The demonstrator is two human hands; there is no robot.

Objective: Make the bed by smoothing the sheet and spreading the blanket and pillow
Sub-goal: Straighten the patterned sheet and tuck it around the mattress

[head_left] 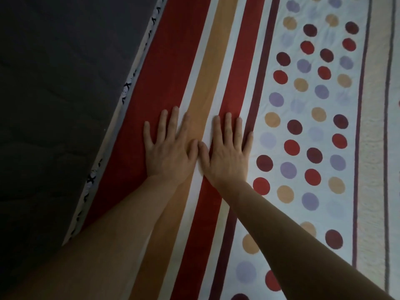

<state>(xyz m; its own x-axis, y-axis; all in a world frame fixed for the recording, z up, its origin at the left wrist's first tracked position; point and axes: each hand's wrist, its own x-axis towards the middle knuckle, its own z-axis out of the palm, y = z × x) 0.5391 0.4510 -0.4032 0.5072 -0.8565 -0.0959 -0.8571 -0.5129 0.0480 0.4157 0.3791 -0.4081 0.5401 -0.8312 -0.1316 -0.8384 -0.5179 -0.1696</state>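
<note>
My left hand (171, 151) and right hand (227, 153) lie flat, fingers straight, grip released, thumbs touching, pressing the striped sheet (216, 61) beneath them.

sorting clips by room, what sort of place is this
Most likely a bedroom, seen from over a bed: the left hand and right hand lie flat on a striped, dotted sheet, with a patterned mattress edge alongside.

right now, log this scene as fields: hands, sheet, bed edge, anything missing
left hand: flat, fingers spread, on the red and tan stripes
right hand: flat beside it, thumbs nearly meeting, on the white and red stripes
sheet: striped and dotted, lies mostly smooth
bed edge: patterned trim, left of the hands
not in view: blanket, pillow
</note>
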